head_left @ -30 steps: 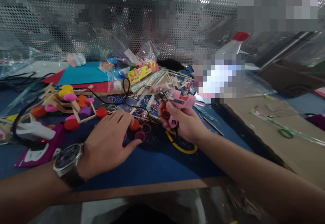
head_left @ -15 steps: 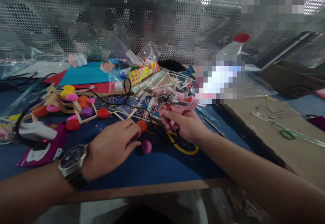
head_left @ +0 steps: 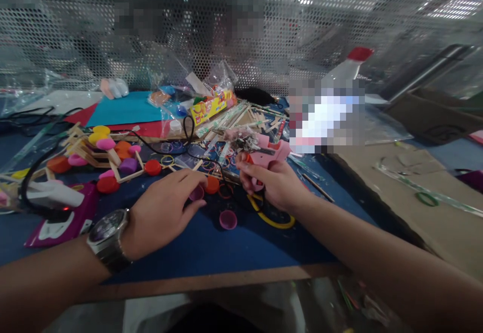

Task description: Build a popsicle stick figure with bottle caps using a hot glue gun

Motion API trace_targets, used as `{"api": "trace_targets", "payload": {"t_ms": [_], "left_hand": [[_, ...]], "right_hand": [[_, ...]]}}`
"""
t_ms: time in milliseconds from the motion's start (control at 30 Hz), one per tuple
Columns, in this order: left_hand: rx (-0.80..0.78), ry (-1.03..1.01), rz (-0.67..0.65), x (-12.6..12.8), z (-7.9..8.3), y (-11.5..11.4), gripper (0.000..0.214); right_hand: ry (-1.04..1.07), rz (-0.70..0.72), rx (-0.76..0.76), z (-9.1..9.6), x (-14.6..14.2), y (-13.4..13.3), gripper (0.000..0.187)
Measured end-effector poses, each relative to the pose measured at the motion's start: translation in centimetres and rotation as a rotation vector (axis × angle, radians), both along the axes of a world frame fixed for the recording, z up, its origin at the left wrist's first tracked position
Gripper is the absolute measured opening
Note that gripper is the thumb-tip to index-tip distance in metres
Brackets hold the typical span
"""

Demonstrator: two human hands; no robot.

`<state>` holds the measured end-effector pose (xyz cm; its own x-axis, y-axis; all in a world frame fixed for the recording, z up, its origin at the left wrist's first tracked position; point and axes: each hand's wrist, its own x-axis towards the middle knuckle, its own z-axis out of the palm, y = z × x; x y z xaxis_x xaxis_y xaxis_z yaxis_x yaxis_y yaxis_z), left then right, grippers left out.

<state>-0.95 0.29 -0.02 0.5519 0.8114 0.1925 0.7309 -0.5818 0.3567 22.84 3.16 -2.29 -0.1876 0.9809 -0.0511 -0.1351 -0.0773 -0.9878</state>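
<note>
My right hand is wrapped round the handle of a pink hot glue gun, whose nozzle end, with some crumpled foil on it, points left. My left hand wears a watch at the wrist. Between its thumb and fingers it pinches a purple bottle cap, partly hidden. Just right of that thumb another purple bottle cap lies with its hollow side showing. An orange bottle cap sits close behind the left fingertips. A yellow ring lies under the right wrist.
At left stand wooden-stick frames with coloured caps, beside a white plug on a purple packet. A black cord crosses the table. Behind are sticks, rubber bands and a yellow box. Cardboard lies at right.
The loose purple cap has shifted slightly right and now shows its hollow side. A purple cap has come into view between my left thumb and fingers. My right hand has barely moved.
</note>
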Motion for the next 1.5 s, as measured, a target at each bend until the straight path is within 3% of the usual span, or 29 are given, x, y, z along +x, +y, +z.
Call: {"api": "trace_targets", "payload": {"t_ms": [133,300,400,567,667,800,933,1300,1500], "left_hand": [[0.008,-0.258,0.044,0.1,0.0,-0.3,0.024],[-0.218,-0.708,0.046,0.5,-0.2,-0.4,0.035],[-0.340,-0.860,0.081,0.6,0.0,-0.2,0.039],[-0.439,-0.909,0.104,0.8,0.3,0.2,0.036],[-0.549,-0.952,0.131,1.3,0.1,-0.1,0.040],[-0.717,-0.954,0.056,1.8,-0.1,-0.7,0.029],[-0.783,-0.967,0.006,1.7,-0.2,-0.9,0.032],[-1.056,-1.162,0.091,1.1,-0.2,-0.2,0.055],[-1.044,-1.253,0.136,0.9,-0.7,-0.1,0.052]], "right_hand": [[-0.043,-0.034,-0.006,0.1,0.0,-0.2,0.043],[-0.042,-0.022,0.004,0.2,0.1,-0.4,0.045],[-0.068,-0.003,0.037,0.3,0.3,-0.4,0.048],[-0.134,0.006,0.052,0.5,0.5,-0.6,0.054],[-0.145,0.044,0.171,0.8,0.2,-1.1,0.054],[-0.103,0.185,0.280,1.5,-0.5,-2.1,0.045],[-0.158,0.251,0.354,2.0,-0.9,-2.6,0.037],[-0.171,0.096,0.237,0.9,-0.6,-1.6,0.053],[-0.162,0.077,0.217,0.7,-0.3,-0.9,0.059]]}}
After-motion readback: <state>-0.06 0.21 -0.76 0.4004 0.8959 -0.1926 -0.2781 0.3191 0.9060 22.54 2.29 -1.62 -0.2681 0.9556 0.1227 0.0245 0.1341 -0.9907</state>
